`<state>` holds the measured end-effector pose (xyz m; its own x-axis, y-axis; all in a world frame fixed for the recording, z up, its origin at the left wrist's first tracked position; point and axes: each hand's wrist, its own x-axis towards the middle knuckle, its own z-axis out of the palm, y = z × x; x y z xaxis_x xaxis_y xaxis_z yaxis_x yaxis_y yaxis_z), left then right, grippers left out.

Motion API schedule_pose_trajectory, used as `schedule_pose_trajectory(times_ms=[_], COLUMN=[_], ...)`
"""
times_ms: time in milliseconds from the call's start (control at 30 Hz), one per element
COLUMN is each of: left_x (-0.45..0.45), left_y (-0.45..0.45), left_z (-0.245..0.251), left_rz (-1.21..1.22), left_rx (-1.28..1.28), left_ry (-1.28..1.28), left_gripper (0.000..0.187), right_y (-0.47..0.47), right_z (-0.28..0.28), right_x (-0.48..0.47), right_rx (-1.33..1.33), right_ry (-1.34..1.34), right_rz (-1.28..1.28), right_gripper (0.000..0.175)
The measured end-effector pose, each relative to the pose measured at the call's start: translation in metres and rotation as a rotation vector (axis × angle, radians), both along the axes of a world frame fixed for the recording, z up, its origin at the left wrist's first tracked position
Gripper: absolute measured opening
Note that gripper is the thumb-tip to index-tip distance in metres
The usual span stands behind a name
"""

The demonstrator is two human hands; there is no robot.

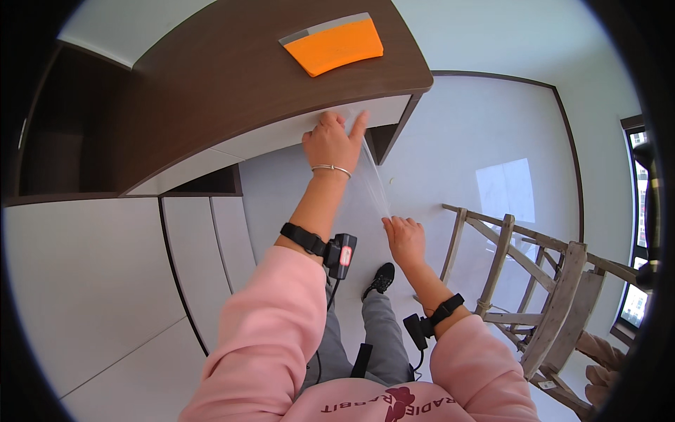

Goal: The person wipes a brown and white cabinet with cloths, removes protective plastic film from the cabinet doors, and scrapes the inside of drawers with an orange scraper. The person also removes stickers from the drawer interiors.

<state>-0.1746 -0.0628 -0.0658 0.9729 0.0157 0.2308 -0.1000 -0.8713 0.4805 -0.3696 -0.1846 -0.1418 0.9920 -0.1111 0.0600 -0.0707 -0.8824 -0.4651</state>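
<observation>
My left hand (333, 138) is at the white drawer front (274, 132) under the edge of a dark brown wood-grain desk. Its fingers are curled against the panel and the thumb stands apart from them. A strip of clear plastic film (373, 176) runs from the drawer front beside that thumb down to my right hand (406, 240). Thumb and fingers of the right hand pinch the film's lower end, in the air above the floor. The film looks stretched and creased. Its upper end is partly hidden behind the left hand.
On the desktop (221, 68) lies a flat orange piece (337, 47) with a grey strip along its far edge. White cabinet panels (95, 274) stand to the left. A worn wooden ladder or trestle (548, 306) is at the right, near a window (635, 232). Pale glossy floor (448, 137) lies behind it.
</observation>
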Motion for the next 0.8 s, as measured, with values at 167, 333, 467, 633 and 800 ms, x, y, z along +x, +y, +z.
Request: schedule_pose_trajectory(times_ms=[167,333,467,633,800], left_x=[0.005,0.011,0.015,0.015,0.020], left_y=[-0.005,-0.012,-0.013,-0.015,-0.021], left_z=[0.007,-0.003,-0.004,-0.005,-0.004], left_rz=[-0.006,-0.009,-0.171,-0.398,-0.642], left_rx=[0.004,0.014,0.036,0.172,0.224], left_ry=[-0.019,-0.107,-0.334,-0.480,-0.536], left_gripper=[0.040,0.036,0.025,0.022,0.018], right_y=[-0.005,0.006,0.013,0.013,0.005], right_z=[0.011,0.024,0.039,0.046,0.040], right_x=[-0.001,-0.006,-0.007,-0.007,-0.015], right_rx=[0.029,0.101,0.173,0.304,0.265], right_ry=[-0.015,-0.056,-0.071,-0.046,-0.061], right_rz=[0.024,0.035,0.060,0.070,0.079], right_gripper=[0.028,0.028,0.027,0.030,0.027])
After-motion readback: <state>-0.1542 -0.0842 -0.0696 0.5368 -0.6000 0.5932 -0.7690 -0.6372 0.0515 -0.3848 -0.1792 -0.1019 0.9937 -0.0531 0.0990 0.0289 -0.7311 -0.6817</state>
